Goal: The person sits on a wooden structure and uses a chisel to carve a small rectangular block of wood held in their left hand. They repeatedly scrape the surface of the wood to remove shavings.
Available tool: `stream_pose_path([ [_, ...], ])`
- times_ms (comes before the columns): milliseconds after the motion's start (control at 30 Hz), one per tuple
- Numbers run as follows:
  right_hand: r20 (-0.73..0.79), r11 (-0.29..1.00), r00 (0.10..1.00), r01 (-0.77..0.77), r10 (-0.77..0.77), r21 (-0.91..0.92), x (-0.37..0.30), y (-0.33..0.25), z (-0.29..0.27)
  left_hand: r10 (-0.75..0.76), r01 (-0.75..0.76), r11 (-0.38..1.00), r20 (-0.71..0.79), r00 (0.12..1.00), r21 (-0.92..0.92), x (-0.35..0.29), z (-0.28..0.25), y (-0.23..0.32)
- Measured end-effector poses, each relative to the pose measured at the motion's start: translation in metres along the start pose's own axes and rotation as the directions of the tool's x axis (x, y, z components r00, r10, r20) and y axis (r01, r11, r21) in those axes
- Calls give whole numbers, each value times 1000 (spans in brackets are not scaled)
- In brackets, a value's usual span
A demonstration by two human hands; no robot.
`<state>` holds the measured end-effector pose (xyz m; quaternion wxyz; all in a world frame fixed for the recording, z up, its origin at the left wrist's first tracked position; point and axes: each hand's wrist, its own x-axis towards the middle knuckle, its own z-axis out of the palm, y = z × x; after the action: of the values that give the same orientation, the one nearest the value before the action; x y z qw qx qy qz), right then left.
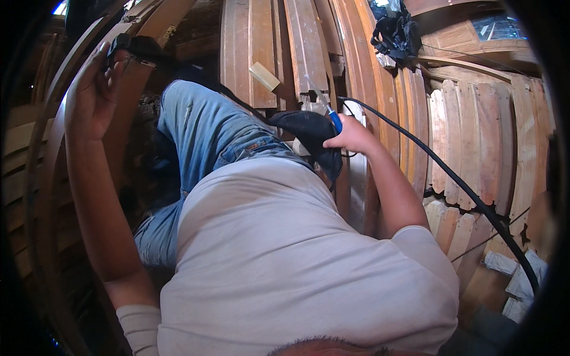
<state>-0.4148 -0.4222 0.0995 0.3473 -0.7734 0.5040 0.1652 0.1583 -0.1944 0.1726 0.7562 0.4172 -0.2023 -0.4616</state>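
Observation:
At the upper left, my left hand is raised with its fingers curled at a dark black object that looks like a strap or cap; its kind is unclear in the shadow. My right hand is closed round the blue handle of a slim tool, whose thin pale blade points away and slightly left over the boards. Beside and below that hand lies a black cloth or pouch, next to my jeans. A small pale wood block rests on a brown board ahead.
Long brown wooden boards run away from me. Pale slats with shaped ends are stacked at the right. A thick black cable curves past my right arm. A black bundle sits at the far right. Dark wooden beams stand left.

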Motion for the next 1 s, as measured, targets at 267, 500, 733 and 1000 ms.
stream_pose_path([
  [267, -217, 997, 974, -78, 71, -28, 10, -2, -70, -58, 58, 998, 163, 985, 4, 27, 41, -21],
  [500, -230, 981, 958, -187, 171, -53, 23, 51, -144, -107, 91, 968, 56, 993, 234, 62, 80, -58],
  [733, -365, 964, 892, -255, 267, 82, 74, 101, -99, -406, 363, 757, -45, 913, 543, 65, 115, -134],
  [1000, -295, 952, 910, -245, 290, 182, 91, 99, 33, -786, 596, 438, -36, 617, 673, 20, 119, -201],
])
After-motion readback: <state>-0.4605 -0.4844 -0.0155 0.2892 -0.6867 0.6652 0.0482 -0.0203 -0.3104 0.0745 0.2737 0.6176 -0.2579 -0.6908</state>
